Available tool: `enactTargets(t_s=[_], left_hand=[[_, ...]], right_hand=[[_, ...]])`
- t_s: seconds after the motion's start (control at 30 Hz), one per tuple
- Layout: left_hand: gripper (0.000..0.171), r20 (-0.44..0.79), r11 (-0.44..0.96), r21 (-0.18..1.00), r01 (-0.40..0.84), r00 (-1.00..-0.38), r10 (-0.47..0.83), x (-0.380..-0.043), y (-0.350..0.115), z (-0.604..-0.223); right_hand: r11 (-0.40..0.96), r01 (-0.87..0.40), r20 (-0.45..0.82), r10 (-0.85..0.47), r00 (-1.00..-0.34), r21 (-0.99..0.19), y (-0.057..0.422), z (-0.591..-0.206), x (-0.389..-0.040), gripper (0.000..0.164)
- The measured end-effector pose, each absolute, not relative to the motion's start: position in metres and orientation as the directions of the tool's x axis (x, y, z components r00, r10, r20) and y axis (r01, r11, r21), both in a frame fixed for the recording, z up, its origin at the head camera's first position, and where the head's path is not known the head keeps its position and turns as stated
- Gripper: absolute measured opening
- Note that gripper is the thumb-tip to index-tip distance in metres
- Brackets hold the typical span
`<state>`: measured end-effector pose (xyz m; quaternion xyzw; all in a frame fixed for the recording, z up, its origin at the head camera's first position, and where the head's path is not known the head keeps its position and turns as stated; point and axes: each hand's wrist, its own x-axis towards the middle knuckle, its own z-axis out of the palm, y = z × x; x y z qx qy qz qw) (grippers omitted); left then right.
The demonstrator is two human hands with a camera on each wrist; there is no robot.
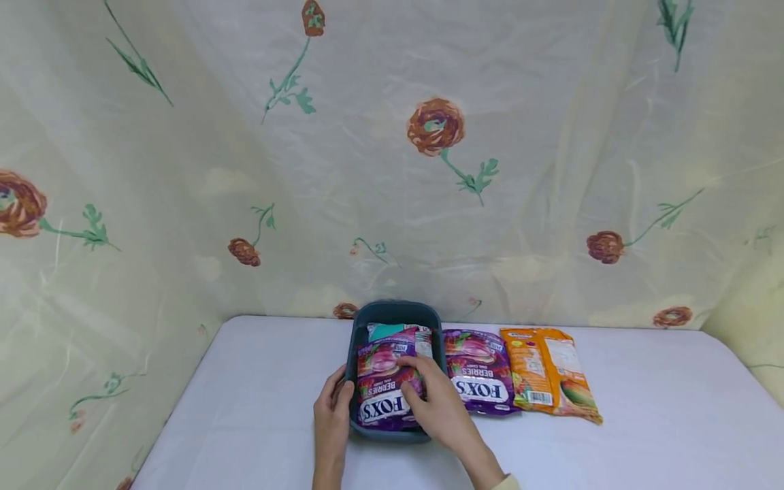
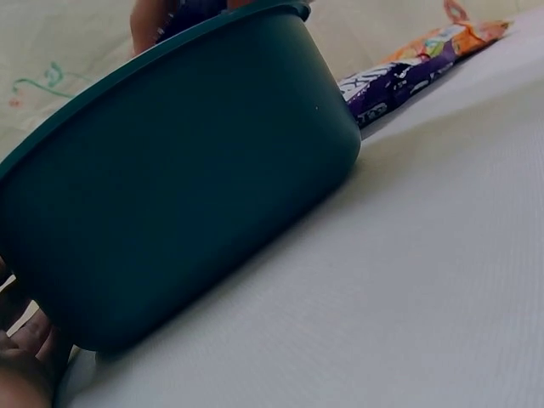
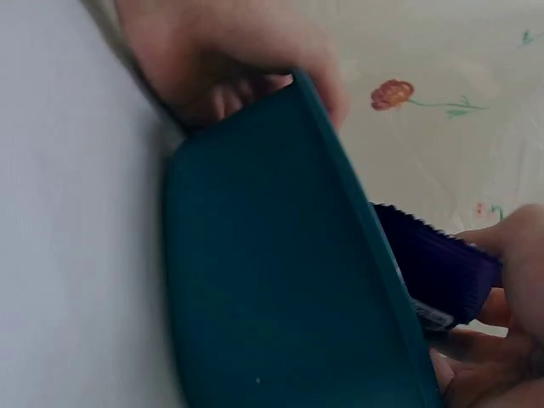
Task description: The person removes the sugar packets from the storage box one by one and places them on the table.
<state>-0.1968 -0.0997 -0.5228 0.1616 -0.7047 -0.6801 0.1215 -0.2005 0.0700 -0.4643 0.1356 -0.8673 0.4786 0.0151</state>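
A dark teal plastic bin (image 1: 392,435) stands on the table with a purple bag of Fox's Berries candy (image 1: 380,389) lying on top inside it. Beneath that bag, a turquoise and white packet (image 1: 382,331) peeks out toward the far end. My left hand (image 1: 333,412) grips the bin's left side, thumb by the rim and fingers against the outer wall. From the right, my right hand (image 1: 444,412) reaches over the rim and holds the purple bag between thumb and fingers. The right wrist view shows the bag's crimped edge (image 3: 433,263) at that hand.
Just right of the bin lies another purple Fox's Berries bag (image 1: 480,374). An orange candy bag (image 1: 548,374) with a mango picture is beside it. A white cloth covers the table (image 1: 661,408), and a floral curtain (image 1: 520,204) hangs behind its far edge.
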Motion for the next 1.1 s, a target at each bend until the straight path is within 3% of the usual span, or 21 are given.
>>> enactTargets(t_s=[0.3, 0.67, 1.1], left_hand=[[0.039, -0.039, 0.027, 0.998, -0.053, -0.926, -0.376, -0.198, -0.102, -0.525], [0.038, -0.064, 0.008, 0.997, -0.072, -0.926, -0.373, -0.199, -0.102, -0.526], [0.038, -0.09, 0.034, 0.993, -0.113, -0.912, -0.4, -0.201, -0.099, -0.525]], right_hand=[[0.328, -0.172, 0.127, -0.157, -0.98, -0.929, 0.07, -0.468, -0.205, 0.039], [0.099, 0.043, -0.046, -0.029, -0.999, -0.994, 0.082, -0.462, -0.205, 0.04], [-0.009, 0.08, -0.08, 0.03, -0.996, -0.997, 0.098, -0.454, -0.201, 0.039]])
